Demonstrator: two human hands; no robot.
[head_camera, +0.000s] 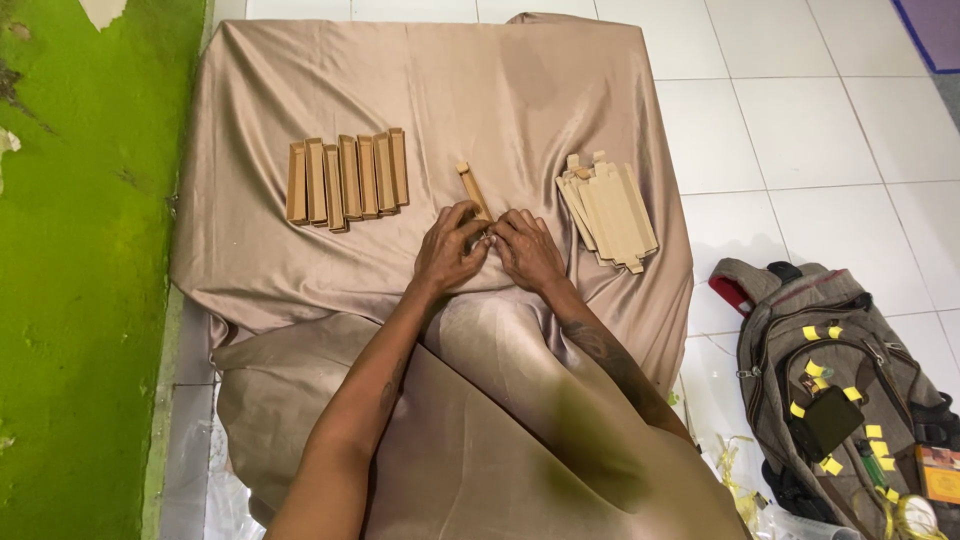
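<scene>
Both hands met at the middle of the desk, which was draped in a tan satin cloth (300, 260). The left hand (450, 250) and the right hand (527, 250) had their fingers closed narrowly on the near end of a slim brown cardboard box (473, 190), whose far end pointed away across the cloth. A row of folded boxes (346, 180) lay to the far left, and a stack of flat box blanks (608, 210) sat just right of the hands. A backpack (830, 390) rested on the tiled floor at the near right. The slippery cloth could let the box skid, and a hard pinch might crease its thin flap.
</scene>
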